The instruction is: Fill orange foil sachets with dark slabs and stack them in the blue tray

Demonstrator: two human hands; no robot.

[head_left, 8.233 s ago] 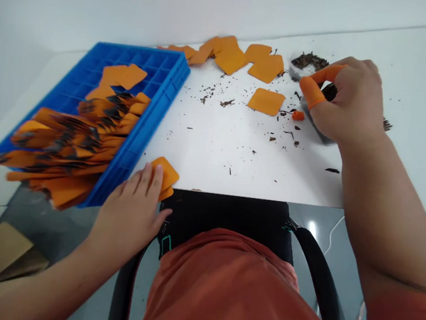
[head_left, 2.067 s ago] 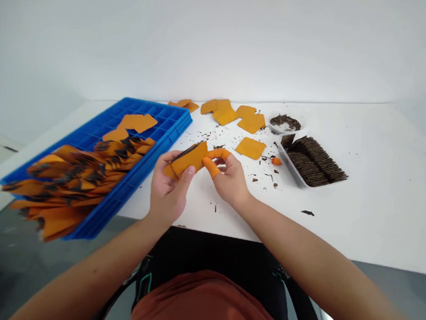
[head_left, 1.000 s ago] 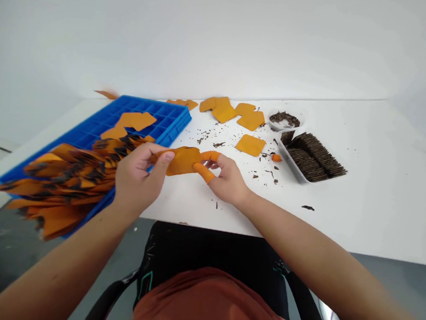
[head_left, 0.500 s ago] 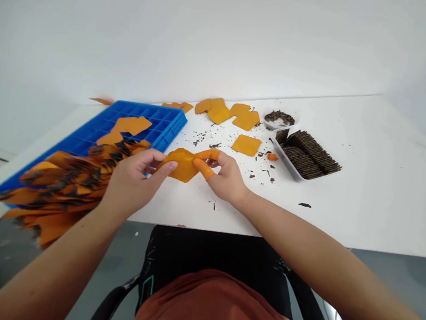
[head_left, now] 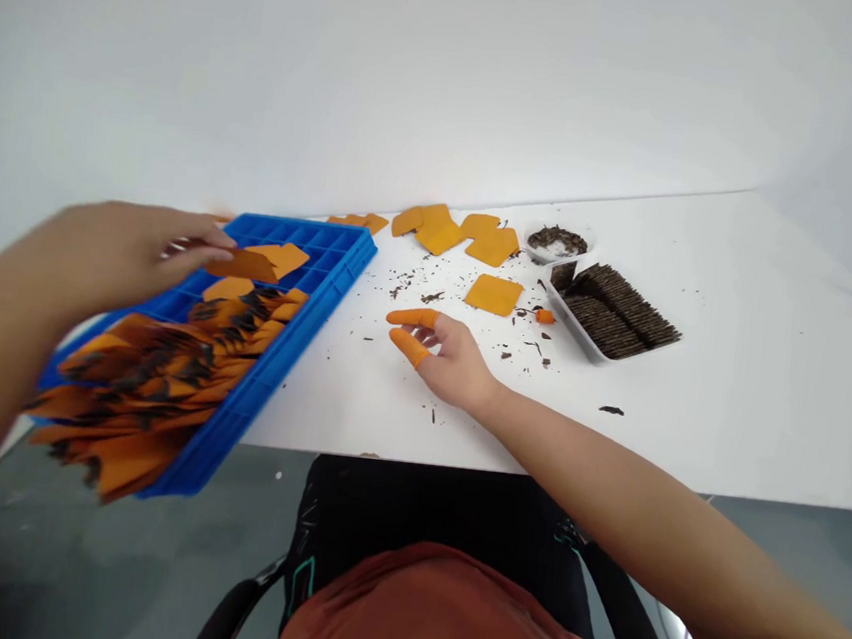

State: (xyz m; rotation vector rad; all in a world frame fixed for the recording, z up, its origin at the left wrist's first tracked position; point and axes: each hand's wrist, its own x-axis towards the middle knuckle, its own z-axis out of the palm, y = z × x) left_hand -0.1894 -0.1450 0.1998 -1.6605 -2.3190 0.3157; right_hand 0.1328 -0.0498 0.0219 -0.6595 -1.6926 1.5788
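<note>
My left hand (head_left: 150, 253) is over the blue compartment tray (head_left: 340, 276) at the left, thumb and fingers pinched on a thin orange sheet (head_left: 242, 264). More loose orange sheets lie under it on the tray, so their edges partly blend. In the tray's near part sits a thick pile of orange pieces with dark edges (head_left: 171, 375). My right hand (head_left: 452, 357) rests low over the white table, holding nothing. Its thumb and index finger wear orange finger cots and are spread apart.
A single orange sheet (head_left: 494, 294) lies beyond my right hand, with several more sheets (head_left: 439, 230) near the wall. A clear tub of stacked thin dark-brown strips (head_left: 614, 313) and a bowl of dark scraps (head_left: 556, 242) stand right. An orange finger cot (head_left: 545, 316) and brown crumbs lie between.
My left hand has moved left to the blue tray, carrying the orange sheet. My right hand has let go of that sheet and stayed in nearly the same place.
</note>
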